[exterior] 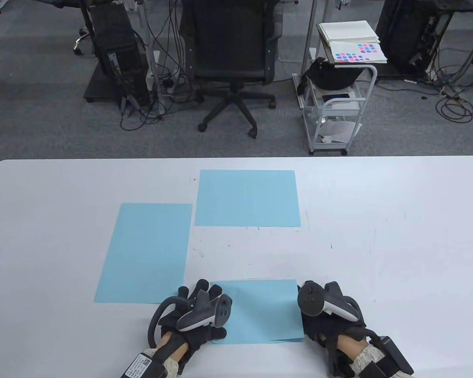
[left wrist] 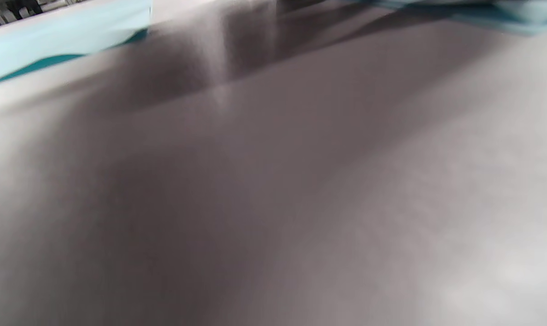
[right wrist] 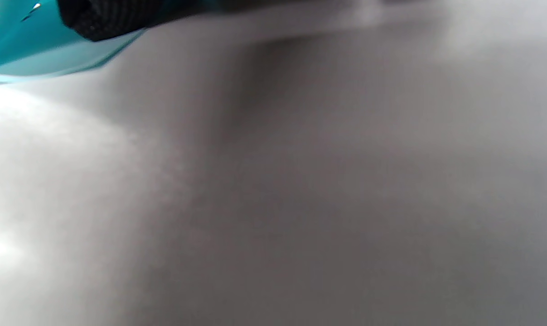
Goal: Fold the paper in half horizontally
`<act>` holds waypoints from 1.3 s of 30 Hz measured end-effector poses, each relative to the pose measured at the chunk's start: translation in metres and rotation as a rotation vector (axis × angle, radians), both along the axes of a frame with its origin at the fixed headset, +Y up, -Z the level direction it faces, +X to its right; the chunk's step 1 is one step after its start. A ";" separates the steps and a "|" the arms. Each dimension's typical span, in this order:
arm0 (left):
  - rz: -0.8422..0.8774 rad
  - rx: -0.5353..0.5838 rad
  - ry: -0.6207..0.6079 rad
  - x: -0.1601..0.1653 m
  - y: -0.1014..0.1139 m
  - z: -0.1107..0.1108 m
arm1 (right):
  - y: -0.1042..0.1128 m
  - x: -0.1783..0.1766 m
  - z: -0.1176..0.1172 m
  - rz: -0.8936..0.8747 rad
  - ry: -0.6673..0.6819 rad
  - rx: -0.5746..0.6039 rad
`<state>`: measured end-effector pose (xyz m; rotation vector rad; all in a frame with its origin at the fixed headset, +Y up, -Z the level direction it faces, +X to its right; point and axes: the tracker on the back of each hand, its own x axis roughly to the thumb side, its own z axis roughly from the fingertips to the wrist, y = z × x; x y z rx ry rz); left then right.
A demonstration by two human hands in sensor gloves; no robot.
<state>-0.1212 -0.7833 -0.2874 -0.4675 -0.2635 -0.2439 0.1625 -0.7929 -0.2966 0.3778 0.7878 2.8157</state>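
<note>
A light blue paper [exterior: 260,311], folded over with its layers slightly offset at the near right corner, lies at the table's near edge between my hands. My left hand [exterior: 205,303] rests at its left edge with the fingers spread and the thumb on the sheet. My right hand [exterior: 323,315] sits at its right edge; the tracker hides its fingers in the table view. In the right wrist view a black gloved fingertip [right wrist: 105,18] lies against the teal-looking paper [right wrist: 24,45]. The left wrist view is blurred, with a paper edge [left wrist: 518,18] at the top right.
An unfolded blue sheet [exterior: 146,252] lies left of my left hand. A smaller blue rectangle [exterior: 247,199] lies toward the back centre of the white table [exterior: 378,236]. An office chair [exterior: 230,51] and a cart [exterior: 339,102] stand beyond the table.
</note>
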 end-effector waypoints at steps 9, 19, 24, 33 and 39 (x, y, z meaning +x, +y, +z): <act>0.008 0.000 0.003 -0.005 0.002 -0.002 | 0.000 0.000 0.000 -0.005 0.000 -0.002; 0.009 -0.005 0.008 -0.007 0.001 -0.003 | 0.027 0.021 -0.011 -0.015 -0.087 -0.062; 0.007 -0.004 0.011 -0.007 0.001 -0.002 | 0.048 0.032 -0.020 -0.017 -0.189 0.009; 0.011 -0.001 0.012 -0.006 0.001 -0.002 | 0.068 -0.028 -0.027 -0.045 -0.074 0.165; 0.010 0.000 0.013 -0.006 0.000 -0.001 | 0.042 -0.097 -0.022 0.001 0.118 0.126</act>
